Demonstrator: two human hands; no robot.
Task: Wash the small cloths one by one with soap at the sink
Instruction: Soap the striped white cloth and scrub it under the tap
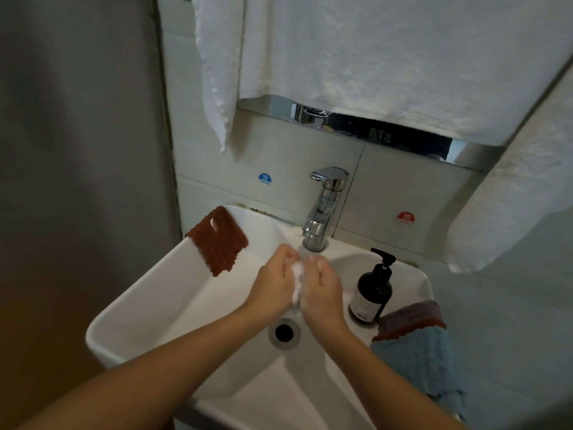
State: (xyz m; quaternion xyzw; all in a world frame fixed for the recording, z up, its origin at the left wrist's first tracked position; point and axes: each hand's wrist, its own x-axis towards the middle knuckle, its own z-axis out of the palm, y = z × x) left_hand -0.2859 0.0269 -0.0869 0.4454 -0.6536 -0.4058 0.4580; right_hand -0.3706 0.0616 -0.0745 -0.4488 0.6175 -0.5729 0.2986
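My left hand (273, 285) and right hand (322, 290) are pressed together over the middle of the sink (161, 293), just in front of the tap (322, 209). Between the palms is a small white wad (297, 282), foamy-looking; both hands are closed around it, though I cannot tell whether it is a cloth or only lather. My fingers curl inward and the heels of my hands nearly meet above the drain (283, 333).

A brown cloth (218, 240) hangs over the far left rim of the sink, half inside the bowl. On the right ledge stands a dark pump bottle of soap (372, 290), upright, just beside my right hand. Next to it, at the near right corner, lies a pile of cloths (415, 349): a blue one draped over the edge, a brown and a purplish one on top. White towels (356, 54) hang on the wall above.
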